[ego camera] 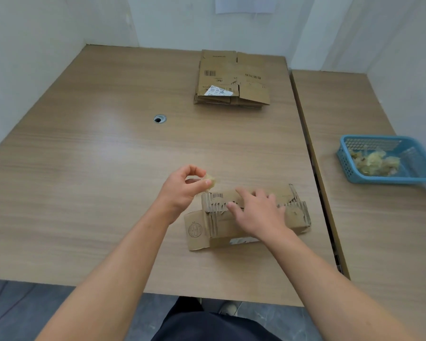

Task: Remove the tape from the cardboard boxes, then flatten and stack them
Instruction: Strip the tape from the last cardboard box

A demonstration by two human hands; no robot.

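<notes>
Left hand [182,190] pinches a crumpled yellowish tape wad [210,180]; right hand [258,212] lies spread on the torn brown cardboard box [231,225], which looks light and floppy, so grab its edges.

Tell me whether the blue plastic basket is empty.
Not empty: the blue plastic basket holds a heap of crumpled yellowish tape scraps.

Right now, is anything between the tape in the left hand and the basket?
Nothing visible: only bare table lies between tape and basket; the box and right hand sit just nearer than that path.
</notes>
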